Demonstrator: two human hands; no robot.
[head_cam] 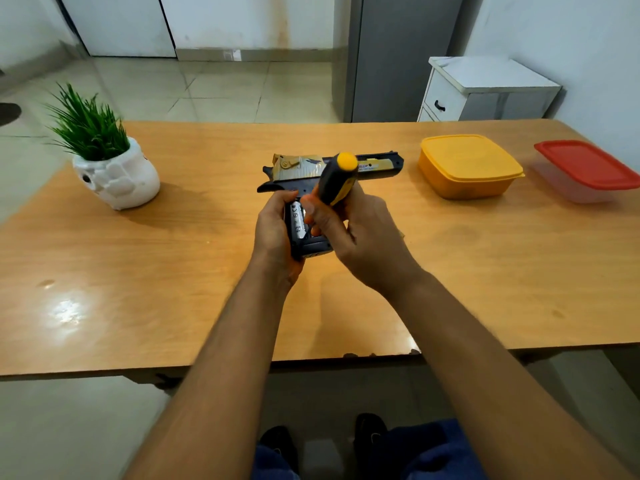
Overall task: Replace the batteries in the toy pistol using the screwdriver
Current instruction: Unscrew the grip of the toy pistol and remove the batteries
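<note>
1. Presently: toy pistol (304,169) held above table (173,237), barrel pointing right, grip toward the person.
2. Left hand (273,230) clasps grip; battery (298,220) exposed.
3. Right hand (349,230) grips screwdriver (337,178), thumb seemingly at battery.

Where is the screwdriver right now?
The screwdriver is in the right hand, mid-table, over the toy pistol held by the left hand.

A room in a home: a wooden table (138,271) on a pale tiled floor (207,91), a potted plant (104,161) near its far left corner, two lidded food boxes (471,168) toward the far right corner, and a small white drawer cabinet (485,91) beside a grey fridge (398,57)
</note>
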